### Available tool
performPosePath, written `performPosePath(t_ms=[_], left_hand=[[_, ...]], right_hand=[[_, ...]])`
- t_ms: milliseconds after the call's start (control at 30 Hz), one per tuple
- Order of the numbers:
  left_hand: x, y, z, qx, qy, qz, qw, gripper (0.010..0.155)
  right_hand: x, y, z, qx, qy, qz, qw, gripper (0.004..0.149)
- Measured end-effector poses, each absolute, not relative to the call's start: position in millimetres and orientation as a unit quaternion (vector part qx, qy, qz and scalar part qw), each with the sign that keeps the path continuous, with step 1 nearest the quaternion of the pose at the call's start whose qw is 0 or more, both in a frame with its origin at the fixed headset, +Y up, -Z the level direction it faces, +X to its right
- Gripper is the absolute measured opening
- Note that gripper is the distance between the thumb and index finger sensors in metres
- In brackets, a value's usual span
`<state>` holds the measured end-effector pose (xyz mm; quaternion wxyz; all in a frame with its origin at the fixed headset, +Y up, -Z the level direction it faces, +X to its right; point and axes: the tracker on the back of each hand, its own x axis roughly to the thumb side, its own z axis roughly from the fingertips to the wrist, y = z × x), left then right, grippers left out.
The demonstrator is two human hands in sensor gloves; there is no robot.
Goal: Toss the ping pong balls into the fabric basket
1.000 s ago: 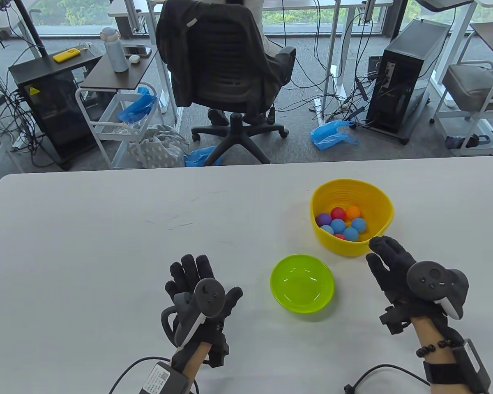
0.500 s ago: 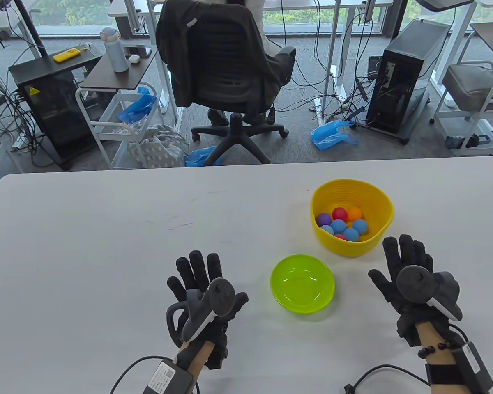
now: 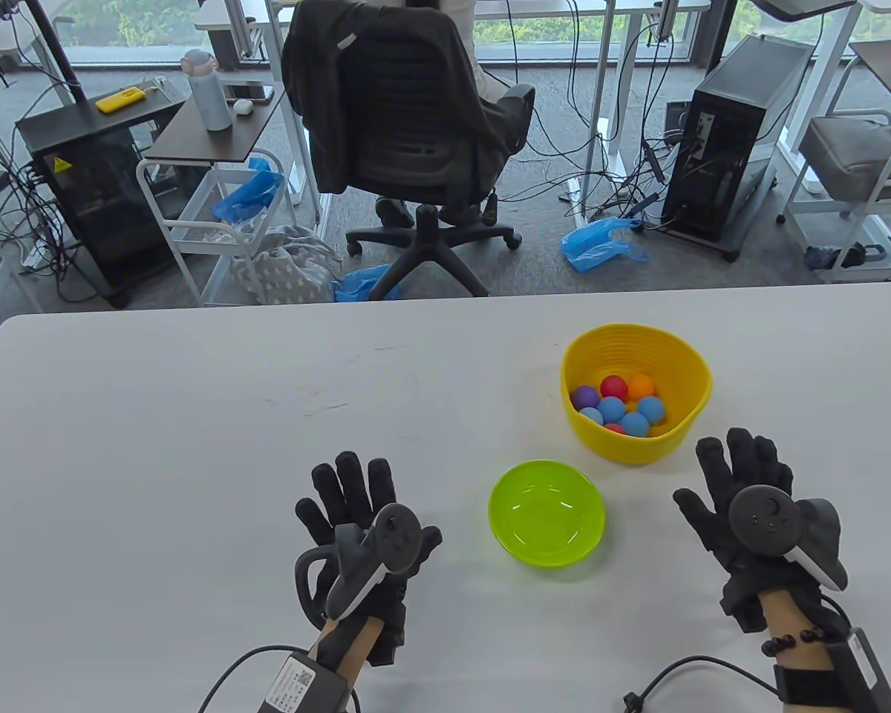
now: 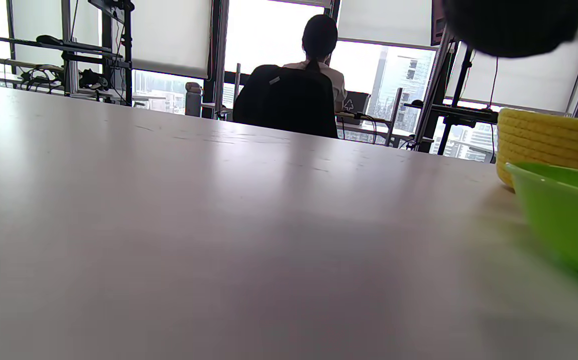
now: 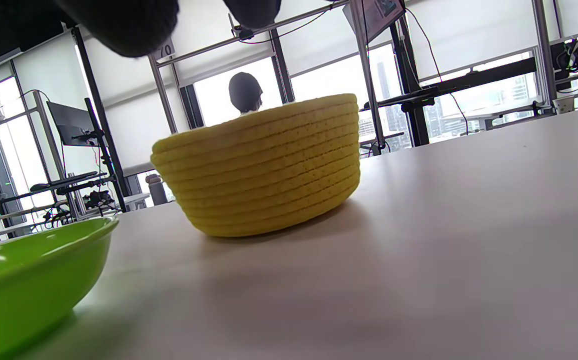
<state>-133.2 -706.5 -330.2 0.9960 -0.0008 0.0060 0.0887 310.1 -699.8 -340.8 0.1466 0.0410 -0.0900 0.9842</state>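
Observation:
A yellow fabric basket stands on the white table at the right and holds several ping pong balls, blue, red, orange and purple. It also shows in the right wrist view and at the edge of the left wrist view. An empty green bowl sits in front of the basket. My left hand lies flat on the table left of the bowl, fingers spread, holding nothing. My right hand lies flat just right of the basket, fingers spread, holding nothing.
The white table stretches wide to the left and back. The green bowl shows low in the right wrist view and the left wrist view. Beyond the table's far edge stand an office chair, a cart and computer towers.
My right hand drew back from the basket's near rim, moved right and settled flat on the table. My left hand shifted slightly and stays flat.

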Motion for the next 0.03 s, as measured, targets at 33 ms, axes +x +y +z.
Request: performPosePath(t_ms=[33], left_hand=[[-133.8,-706.1,-329.6,0.0,0.005,0.089,0.996,0.105]], right_hand=[[309.8,-699.7,-340.9,0.04,-0.091,0.984,0.149,0.076]])
